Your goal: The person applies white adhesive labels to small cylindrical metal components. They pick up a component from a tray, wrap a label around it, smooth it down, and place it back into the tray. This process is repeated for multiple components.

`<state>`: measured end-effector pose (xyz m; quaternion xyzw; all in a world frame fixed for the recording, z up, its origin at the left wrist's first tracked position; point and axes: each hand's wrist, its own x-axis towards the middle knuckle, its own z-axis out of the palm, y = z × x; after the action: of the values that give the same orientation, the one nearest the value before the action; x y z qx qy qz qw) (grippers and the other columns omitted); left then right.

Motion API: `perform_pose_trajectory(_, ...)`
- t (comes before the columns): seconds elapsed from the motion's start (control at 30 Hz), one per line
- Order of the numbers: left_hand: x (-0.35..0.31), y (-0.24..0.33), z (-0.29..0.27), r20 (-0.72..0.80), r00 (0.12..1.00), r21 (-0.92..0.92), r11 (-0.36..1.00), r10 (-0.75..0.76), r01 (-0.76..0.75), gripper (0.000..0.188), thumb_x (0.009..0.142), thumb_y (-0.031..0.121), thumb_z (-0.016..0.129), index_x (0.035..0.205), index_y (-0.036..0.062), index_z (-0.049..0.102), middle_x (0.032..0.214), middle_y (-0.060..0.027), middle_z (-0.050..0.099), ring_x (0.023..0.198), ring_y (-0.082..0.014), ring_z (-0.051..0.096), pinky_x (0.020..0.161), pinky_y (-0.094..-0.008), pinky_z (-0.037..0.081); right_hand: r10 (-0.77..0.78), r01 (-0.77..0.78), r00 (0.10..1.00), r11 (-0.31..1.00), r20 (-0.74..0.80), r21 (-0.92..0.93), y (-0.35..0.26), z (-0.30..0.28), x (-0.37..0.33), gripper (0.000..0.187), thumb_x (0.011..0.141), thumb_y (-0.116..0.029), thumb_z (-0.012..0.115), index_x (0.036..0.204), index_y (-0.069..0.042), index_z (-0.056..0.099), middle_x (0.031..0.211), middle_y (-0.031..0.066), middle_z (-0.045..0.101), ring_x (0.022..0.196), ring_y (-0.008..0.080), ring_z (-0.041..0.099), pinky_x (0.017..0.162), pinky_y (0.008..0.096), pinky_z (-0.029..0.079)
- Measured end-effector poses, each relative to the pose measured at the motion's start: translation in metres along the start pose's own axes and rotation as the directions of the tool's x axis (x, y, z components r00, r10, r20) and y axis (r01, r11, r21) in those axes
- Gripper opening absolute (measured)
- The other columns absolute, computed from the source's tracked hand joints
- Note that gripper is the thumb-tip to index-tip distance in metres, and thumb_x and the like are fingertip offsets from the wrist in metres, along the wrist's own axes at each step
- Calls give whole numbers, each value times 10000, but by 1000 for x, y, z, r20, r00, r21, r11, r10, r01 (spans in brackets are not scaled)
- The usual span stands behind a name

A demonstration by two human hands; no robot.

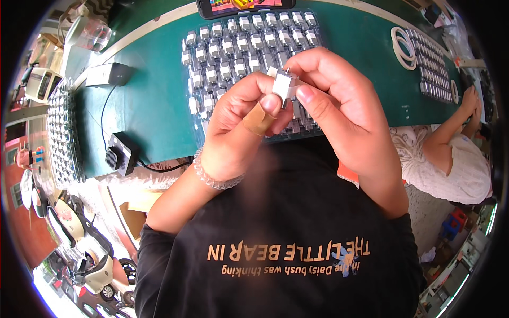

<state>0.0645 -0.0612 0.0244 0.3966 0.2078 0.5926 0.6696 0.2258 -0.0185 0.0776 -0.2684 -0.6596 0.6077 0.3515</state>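
A small silver motor [287, 79] with a white strip of tape round its body is held up in front of my chest. My left hand [233, 119] pinches it between thumb and fingers; a tan bandage wraps the thumb. At the motor's other side my right hand [347, 103] is closed, its thumb pressing where the tape's edge shows. Whether the tape is fully stuck down I cannot tell. Beneath both hands lies a clear plastic tray [186, 79] with rows of similar motors, many bearing white tape, partly hidden by my hands.
A phone [246, 6] stands behind the tray. To the left are a white box [108, 74], a small black device [123, 153] with a cable, and another tray of motors [64, 132]. Tape rolls [404, 49] lie at right, near another person's arm [450, 124].
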Motion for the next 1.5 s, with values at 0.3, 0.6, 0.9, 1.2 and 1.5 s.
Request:
perform_pose_trajectory(0.3, 1, 9, 7, 48, 987, -139, 977, -154, 159, 243, 984, 268, 505, 1066, 41, 538, 800, 6, 497, 675, -80, 418, 636, -231, 352, 83, -113, 990, 949, 112, 296, -1, 0, 0, 217, 971, -58, 463, 1149, 60, 504, 1023, 90, 595, 965, 119, 574, 853, 240, 449)
perform_pose_trajectory(0.6, 5, -1, 9, -4, 839, 644, 644, 544, -414, 356, 734, -57, 705, 1037, -6, 526, 811, -56, 556, 684, -130, 511, 638, -259, 447, 53, -49, 998, 984, 17, -171, -4, 3, -1, 238, 965, -31, 483, 1178, 73, 468, 1030, 77, 584, 978, 77, 534, 814, 224, 443)
perform_pose_trajectory(0.9, 13, -4, -1, 325, 687, 826, 158, 650, -540, 426, 635, -111, 702, 1028, -27, 563, 775, -141, 631, 592, -251, 603, 517, -317, 493, 91, -91, 996, 938, -15, -334, -5, 7, -1, 179, 945, 27, 502, 1118, 59, 470, 915, 35, 539, 858, 41, 480, 722, 181, 415)
perform_pose_trajectory(1.2, 10, 0, 4, 246, 787, 861, 245, 566, -445, 367, 656, -95, 694, 991, -8, 573, 785, -113, 646, 594, -240, 614, 530, -298, 496, 65, -68, 998, 869, -24, -489, -7, 0, -1, 87, 929, 8, 529, 1007, 47, 526, 791, 65, 570, 739, 63, 507, 641, 215, 425)
perform_pose_trajectory(1.5, 12, 2, -5, 267, 861, 918, 158, 432, -364, 323, 667, -71, 695, 956, 2, 571, 735, -85, 630, 560, -199, 591, 506, -287, 477, -29, 6, 999, 641, -16, -767, -11, -3, -3, 64, 878, -39, 554, 934, -9, 563, 712, 167, 579, 594, 342, 550, 551, 343, 425)
